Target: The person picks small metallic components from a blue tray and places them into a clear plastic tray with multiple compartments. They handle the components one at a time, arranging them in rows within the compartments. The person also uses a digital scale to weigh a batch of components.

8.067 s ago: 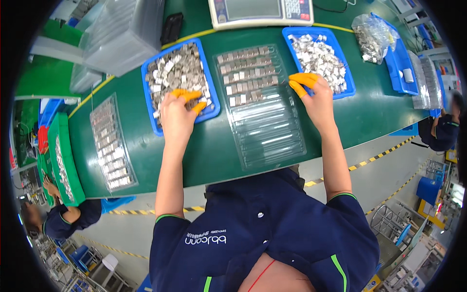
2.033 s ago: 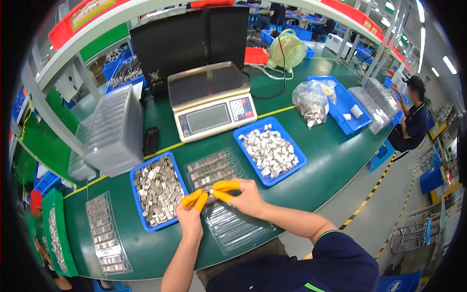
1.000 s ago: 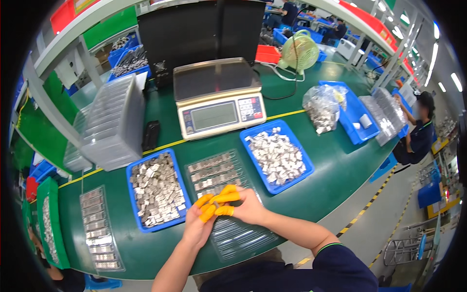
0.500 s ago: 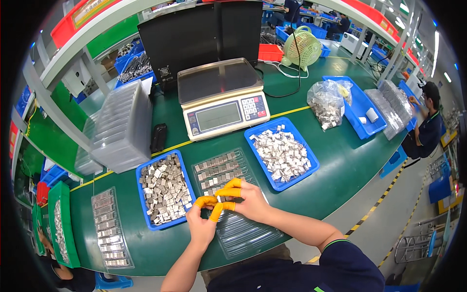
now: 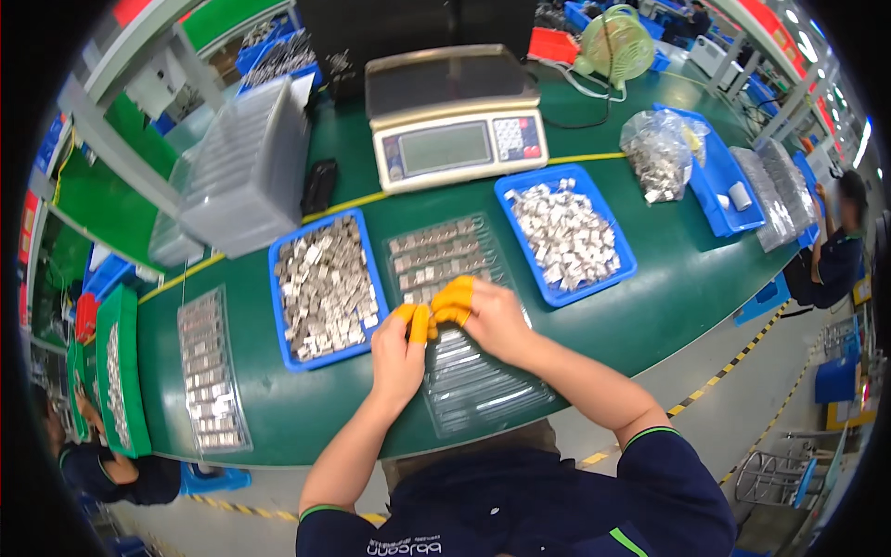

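Over the clear tray (image 5: pixel 483 395), near the middle of the table's (image 5: pixel 278 418) near edge: left hand (image 5: pixel 399 357) and right hand (image 5: pixel 497 320), close together, with orange finger covers (image 5: pixel 419 327) on both. Left hand narrow, thumb and fingers gathered at the tips; right hand narrow too, fingers curved toward the left ones, tips touching or nearly so. Impossible to tell from this angle about any part pinched between. Beneath and beyond, in the tray: rows of small metal parts (image 5: pixel 436 255) across the half farther from the table's near edge, clear grooves across the half nearer to it. Just left of the tray: left blue bin (image 5: pixel 327 356), heaped with grey and silver parts. On the other side, set farther from the near edge: right blue bin (image 5: pixel 594 285), full of whiter pieces. Behind these, past a yellow line (image 5: pixel 585 159): a scale (image 5: pixel 445 148), with a stack of clear trays (image 5: pixel 246 172) to the left and a plastic bag (image 5: pixel 657 153) of parts to the right. Toward the table's near left corner: a second filled tray (image 5: pixel 241 413) and, beyond it, a green bin (image 5: pixel 135 381).
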### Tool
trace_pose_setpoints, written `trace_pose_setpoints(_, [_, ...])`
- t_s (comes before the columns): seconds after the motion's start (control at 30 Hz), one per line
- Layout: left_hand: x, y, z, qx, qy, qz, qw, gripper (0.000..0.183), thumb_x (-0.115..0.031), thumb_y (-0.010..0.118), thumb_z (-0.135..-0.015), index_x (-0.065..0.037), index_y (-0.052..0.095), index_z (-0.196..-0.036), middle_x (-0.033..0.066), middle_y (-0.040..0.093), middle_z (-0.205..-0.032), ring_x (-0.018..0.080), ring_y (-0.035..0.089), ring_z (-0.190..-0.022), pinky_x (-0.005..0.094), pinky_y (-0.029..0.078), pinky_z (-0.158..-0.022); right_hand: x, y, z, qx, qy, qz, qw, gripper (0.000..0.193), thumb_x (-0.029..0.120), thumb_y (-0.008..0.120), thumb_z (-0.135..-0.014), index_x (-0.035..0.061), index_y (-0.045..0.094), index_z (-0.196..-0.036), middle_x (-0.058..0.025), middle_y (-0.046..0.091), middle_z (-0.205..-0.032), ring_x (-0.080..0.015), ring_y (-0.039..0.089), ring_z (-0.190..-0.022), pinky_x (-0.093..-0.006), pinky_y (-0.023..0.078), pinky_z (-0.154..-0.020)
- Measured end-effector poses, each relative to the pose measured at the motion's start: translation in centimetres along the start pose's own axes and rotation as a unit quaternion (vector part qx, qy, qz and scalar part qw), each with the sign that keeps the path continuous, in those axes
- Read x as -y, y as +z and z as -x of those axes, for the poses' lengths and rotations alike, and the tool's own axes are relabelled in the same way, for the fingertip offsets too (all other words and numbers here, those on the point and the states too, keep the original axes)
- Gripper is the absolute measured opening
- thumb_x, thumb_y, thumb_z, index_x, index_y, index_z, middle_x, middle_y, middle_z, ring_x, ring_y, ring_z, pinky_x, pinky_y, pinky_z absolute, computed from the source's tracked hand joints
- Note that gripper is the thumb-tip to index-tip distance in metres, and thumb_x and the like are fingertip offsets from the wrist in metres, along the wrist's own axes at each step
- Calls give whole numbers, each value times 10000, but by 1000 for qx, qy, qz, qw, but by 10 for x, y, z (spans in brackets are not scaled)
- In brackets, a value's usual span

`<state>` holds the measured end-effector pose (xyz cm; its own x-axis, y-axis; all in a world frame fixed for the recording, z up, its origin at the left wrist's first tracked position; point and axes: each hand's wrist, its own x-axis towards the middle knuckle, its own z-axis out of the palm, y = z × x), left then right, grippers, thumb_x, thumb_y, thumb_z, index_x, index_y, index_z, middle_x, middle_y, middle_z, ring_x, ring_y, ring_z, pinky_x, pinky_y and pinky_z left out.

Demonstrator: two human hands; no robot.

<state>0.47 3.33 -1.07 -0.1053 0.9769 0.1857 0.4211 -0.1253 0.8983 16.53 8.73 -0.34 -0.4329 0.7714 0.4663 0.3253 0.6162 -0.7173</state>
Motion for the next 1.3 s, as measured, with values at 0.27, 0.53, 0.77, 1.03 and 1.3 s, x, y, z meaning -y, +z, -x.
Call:
trace_pose_setpoints(0.27, [10, -1, -5, -3, -15, 147, 989, 220, -177, 481, -953, 23, 572, -947, 43, 602, -726, 110, 554, -635, 251, 446, -589, -8, -1, -9, -108, -4, -37, 993, 217, 17, 652, -753, 72, 634, -962, -82, 619, -929, -288, 602, -840, -331, 502, -718])
trace_pose_setpoints(0.53, [9, -1, -6, 10, -49, 186, 981, 232, -199, 487, -959, 11, 570, -909, 13, 567, -676, 59, 497, -584, 209, 400, -527, -2, 0, -8, -62, -141, 33, 988, 227, 116, 736, -674, 108, 704, -898, -28, 652, -911, -228, 583, -869, -321, 472, -756])
trace_pose_setpoints(0.77, [10, 0, -3, 26, -58, 203, 977, 260, -218, 468, -971, 1, 576, -881, 10, 551, -620, 54, 474, -522, 207, 365, -477, -2, -10, -9, -58, -146, 117, 981, 162, 91, 703, -693, 110, 682, -852, -20, 643, -920, -234, 565, -931, -362, 432, -826])
trace_pose_setpoints(1.03, [-3, 2, -8, -58, 254, -156, 953, 164, -127, 556, -889, -12, 608, -995, 108, 645, -902, 247, 600, -813, 315, 468, -751, -21, -40, 8, -2, -47, 153, 987, 172, 30, 680, -706, 64, 644, -871, -47, 617, -1015, -270, 525, -1027, -370, 417, -891])
trace_pose_setpoints(1.3, [-13, 23, 13, 143, 160, -348, 912, 604, -306, 504, -891, 30, 327, -1361, 177, 320, -1428, 294, 189, -1383, 459, 135, -1129, -28, -36, 17, -1, -62, 182, 981, 193, 42, 687, -690, 68, 650, -878, -38, 614, -1027, -256, 515, -1076, -379, 397, -933])
